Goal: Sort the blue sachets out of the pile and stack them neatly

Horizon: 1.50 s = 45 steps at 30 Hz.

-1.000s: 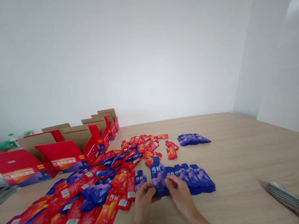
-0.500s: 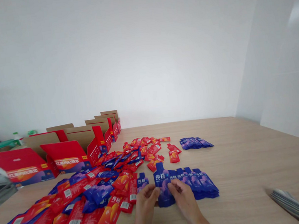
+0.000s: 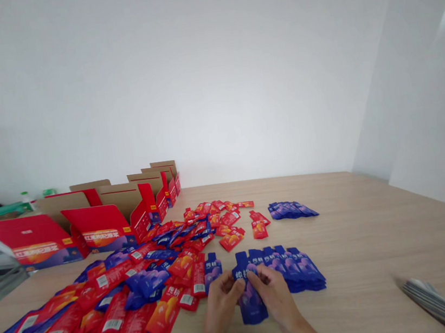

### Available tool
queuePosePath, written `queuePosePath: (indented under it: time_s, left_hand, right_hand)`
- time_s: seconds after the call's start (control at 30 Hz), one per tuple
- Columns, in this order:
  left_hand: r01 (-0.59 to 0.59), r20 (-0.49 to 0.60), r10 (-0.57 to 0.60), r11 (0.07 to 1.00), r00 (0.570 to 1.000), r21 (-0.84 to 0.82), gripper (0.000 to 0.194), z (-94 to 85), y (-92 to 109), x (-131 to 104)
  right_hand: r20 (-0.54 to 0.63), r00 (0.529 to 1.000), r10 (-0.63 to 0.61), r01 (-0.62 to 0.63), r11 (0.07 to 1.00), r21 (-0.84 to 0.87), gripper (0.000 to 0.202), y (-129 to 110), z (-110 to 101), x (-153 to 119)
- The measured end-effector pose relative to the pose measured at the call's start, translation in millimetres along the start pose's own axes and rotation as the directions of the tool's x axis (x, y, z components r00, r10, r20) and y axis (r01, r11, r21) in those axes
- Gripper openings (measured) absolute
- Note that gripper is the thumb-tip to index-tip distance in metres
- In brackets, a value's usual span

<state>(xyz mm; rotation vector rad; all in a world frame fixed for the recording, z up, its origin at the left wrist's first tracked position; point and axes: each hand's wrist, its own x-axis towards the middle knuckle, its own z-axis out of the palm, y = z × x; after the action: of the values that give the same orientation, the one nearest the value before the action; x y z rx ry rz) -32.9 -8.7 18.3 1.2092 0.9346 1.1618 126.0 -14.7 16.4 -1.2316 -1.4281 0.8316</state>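
A blue pouch [image 3: 252, 307] with a narrow neck and white lettering is held upright at the front of the table. My left hand [image 3: 222, 300] pinches its left edge, and my right hand [image 3: 272, 293] grips its right side, thumbs on the printed face. Just right of my right hand lies a row of overlapping blue pouches [image 3: 301, 268], stacked in layers. Another blue pouch [image 3: 212, 270] lies behind my left hand. To the left spreads a big mixed heap of red pouches [image 3: 115, 322] and blue ones, several with barcodes showing.
Open red cartons [image 3: 103, 226] with brown insides stand in a line at the left. A second group of blue pouches [image 3: 291, 210] lies farther back, near a few loose red pouches [image 3: 259, 227]. A striped bundle [image 3: 441, 304] sits at the right front edge.
The held blue pouch has come down and nearer to me, its neck now lower between my hands. Both hands keep their hold on it. The view has shifted slightly.
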Motion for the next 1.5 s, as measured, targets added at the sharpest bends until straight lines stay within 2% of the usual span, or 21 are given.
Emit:
queuePosePath:
  time_s: [0.1, 0.33, 0.53, 0.6, 0.7, 0.77, 0.87, 1.07, 1.17, 1.23, 1.33, 1.4, 1.5]
  left_hand:
    - [-0.019, -0.07, 0.021, 0.999, 0.997, 0.028, 0.043, 0.2, -2, 1]
    - [0.049, -0.113, -0.052, 0.998, 0.992, -0.026, 0.043, -3.6, -11, 4]
    - [0.092, -0.263, -0.112, 0.992, 0.958, -0.084, 0.045, -13.4, -11, 9]
    - [0.107, -0.218, -0.131, 0.987, 0.967, -0.12, 0.044, -13.7, -8, 9]
    - [0.125, -0.073, -0.136, 0.983, 0.988, -0.131, 0.045, -8.8, -8, 7]
    - [0.088, -0.02, -0.091, 0.987, 0.996, -0.131, 0.06, -3.5, -12, 7]
    - [0.025, -0.008, -0.027, 0.992, 1.0, -0.123, 0.074, 3.9, -18, 12]
    - [-0.005, -0.033, 0.003, 0.997, 0.999, -0.073, 0.053, 19.5, -21, 32]
    - [-0.028, 0.007, 0.028, 0.999, 1.0, 0.035, 0.045, 33.4, -21, 41]
    - [-0.023, -0.015, 0.028, 0.967, 0.999, 0.254, 0.042, 43.1, -23, 44]
    - [0.018, -0.106, 0.063, 0.774, 0.992, 0.632, 0.046, 53.5, -27, 45]
    - [0.045, -0.116, 0.062, 0.672, 0.991, 0.74, 0.053, 56.8, -32, 44]
    - [0.09, -0.1, -0.017, 0.602, 0.995, 0.794, 0.059, 58.5, -37, 42]
  right_hand:
    - [0.022, 1.0, -0.006, 0.006, 1.0, -0.011, 0.045, 2, 1, -1]
    - [0.019, 0.999, 0.027, -0.027, 0.999, 0.017, 0.038, -2, 6, -1]
    - [0.193, 0.979, 0.072, -0.086, 0.994, 0.066, 0.029, -8, 7, -6]
    - [0.189, 0.978, 0.09, -0.107, 0.991, 0.08, 0.029, -7, 8, -8]
    - [0.13, 0.985, 0.115, -0.126, 0.989, 0.078, 0.034, 0, 5, -6]
    - [0.085, 0.988, 0.129, -0.132, 0.99, 0.038, 0.038, 6, 1, -3]
    - [-0.011, 0.991, 0.133, -0.133, 0.991, -0.017, 0.041, 14, -5, 1]
    - [0.023, 0.999, 0.038, -0.035, 0.995, -0.09, 0.047, 20, -23, 3]
    - [-0.059, 0.998, 0.02, -0.033, 0.974, -0.222, 0.042, 24, -33, 4]
    - [-0.115, 0.993, 0.021, -0.056, 0.948, -0.313, 0.04, 27, -37, 4]
    - [-0.146, 0.989, 0.029, -0.091, 0.894, -0.439, 0.04, 34, -40, 3]
    - [-0.141, 0.99, 0.014, -0.086, 0.853, -0.514, 0.041, 39, -40, 2]
    - [-0.132, 0.991, -0.037, -0.051, 0.793, -0.607, 0.042, 46, -39, 0]
